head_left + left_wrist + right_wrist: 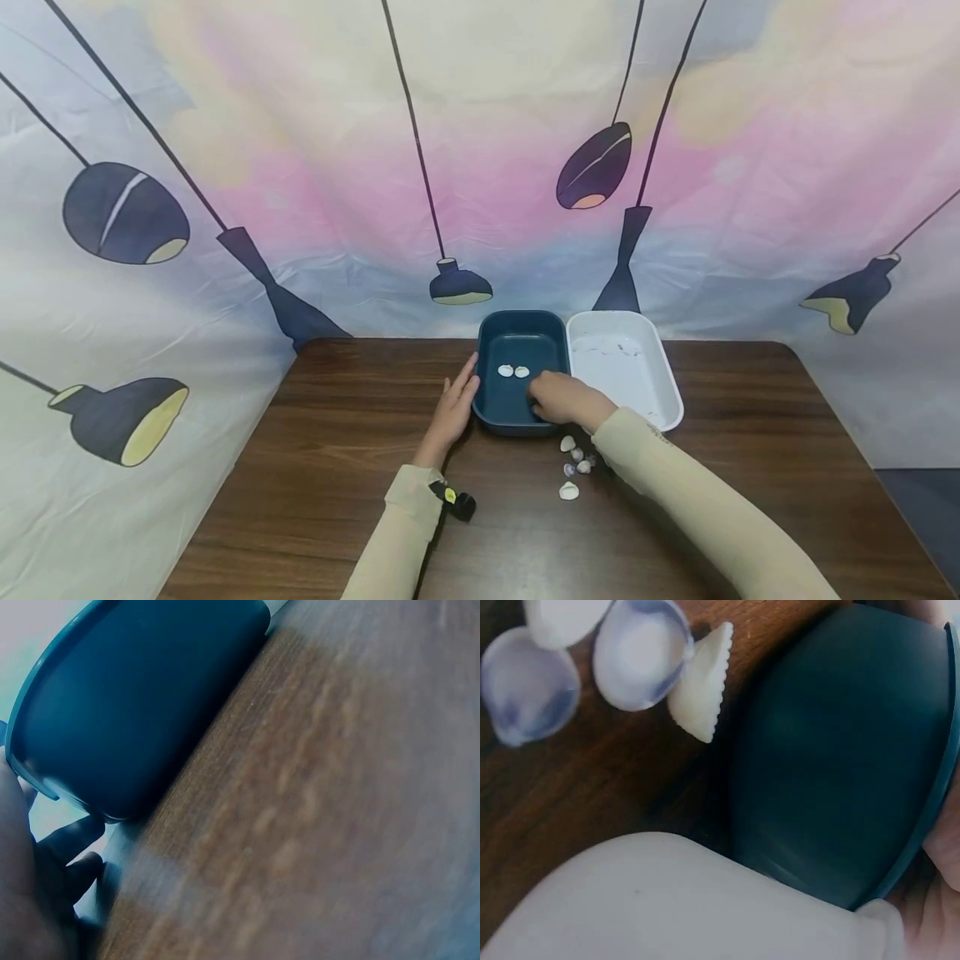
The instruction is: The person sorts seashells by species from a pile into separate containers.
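A dark teal tray (522,320) stands at the back of the table, with two white seashells (513,372) side by side on its floor. Along the tray's left wall lies my left hand (452,410), its fingers straight and touching the rim; the left wrist view shows its fingertips (82,836) by the tray's corner. My right hand (562,398) reaches over the front right of the tray with bent fingers pointing down inside. Its fingertips are hidden, and I cannot tell whether they hold a shell. Several loose seashells (568,492) lie on the table below the right hand.
A white tray (670,379) with small dark specks inside stands against the teal tray's right side. Purple-and-white shells (641,656) lie close to the trays in the right wrist view. Behind the wooden table (360,417) hangs a cloth printed with lamps (461,283).
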Demonstrator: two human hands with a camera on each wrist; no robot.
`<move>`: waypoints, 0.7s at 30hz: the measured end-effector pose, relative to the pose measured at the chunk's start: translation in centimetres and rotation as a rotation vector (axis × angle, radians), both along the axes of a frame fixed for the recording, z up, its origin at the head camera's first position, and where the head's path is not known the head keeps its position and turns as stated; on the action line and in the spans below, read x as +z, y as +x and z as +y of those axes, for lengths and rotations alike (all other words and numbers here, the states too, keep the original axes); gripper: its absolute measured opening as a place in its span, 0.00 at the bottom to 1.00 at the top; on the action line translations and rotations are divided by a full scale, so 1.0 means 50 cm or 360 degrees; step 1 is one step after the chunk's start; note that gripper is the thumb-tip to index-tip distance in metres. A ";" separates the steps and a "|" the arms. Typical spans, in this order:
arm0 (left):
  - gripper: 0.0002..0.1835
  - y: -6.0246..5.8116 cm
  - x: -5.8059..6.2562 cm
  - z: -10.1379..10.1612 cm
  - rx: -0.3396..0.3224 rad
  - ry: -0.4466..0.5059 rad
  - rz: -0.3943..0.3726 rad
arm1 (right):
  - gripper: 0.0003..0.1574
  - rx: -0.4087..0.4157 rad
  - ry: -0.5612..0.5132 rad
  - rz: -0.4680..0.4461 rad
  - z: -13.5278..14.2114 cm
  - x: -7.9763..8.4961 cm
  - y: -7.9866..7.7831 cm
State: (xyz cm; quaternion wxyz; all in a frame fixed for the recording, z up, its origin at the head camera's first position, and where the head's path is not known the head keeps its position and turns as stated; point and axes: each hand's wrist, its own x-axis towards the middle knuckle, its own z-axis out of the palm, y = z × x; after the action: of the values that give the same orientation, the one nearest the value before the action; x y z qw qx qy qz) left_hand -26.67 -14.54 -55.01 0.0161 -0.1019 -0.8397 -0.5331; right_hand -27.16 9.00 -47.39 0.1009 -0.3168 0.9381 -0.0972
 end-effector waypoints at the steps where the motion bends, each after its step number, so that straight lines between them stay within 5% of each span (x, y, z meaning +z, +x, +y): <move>1: 0.29 0.000 0.001 0.000 0.0000 0.0001 -0.0005 | 0.09 -0.0012 0.0014 0.0002 -0.001 -0.001 -0.001; 5: 0.29 0.001 0.002 0.001 0.0000 -0.0006 -0.0015 | 0.29 -0.0037 0.0090 0.0042 -0.002 -0.004 -0.008; 12: 0.29 0.000 0.001 0.001 -0.0009 -0.0011 0.0008 | 0.44 -0.0194 0.0218 0.0040 0.003 -0.007 -0.026; 21: 0.29 -0.001 -0.001 0.000 -0.0009 -0.0006 0.0012 | 0.49 -0.0257 0.0201 -0.0008 0.006 -0.011 -0.033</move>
State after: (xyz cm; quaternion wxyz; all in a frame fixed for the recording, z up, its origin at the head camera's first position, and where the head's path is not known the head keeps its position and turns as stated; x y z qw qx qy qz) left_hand -26.71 -14.53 -55.06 0.0176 -0.1063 -0.8404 -0.5312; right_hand -28.82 9.30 -47.92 0.1147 -0.2331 0.9645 -0.0466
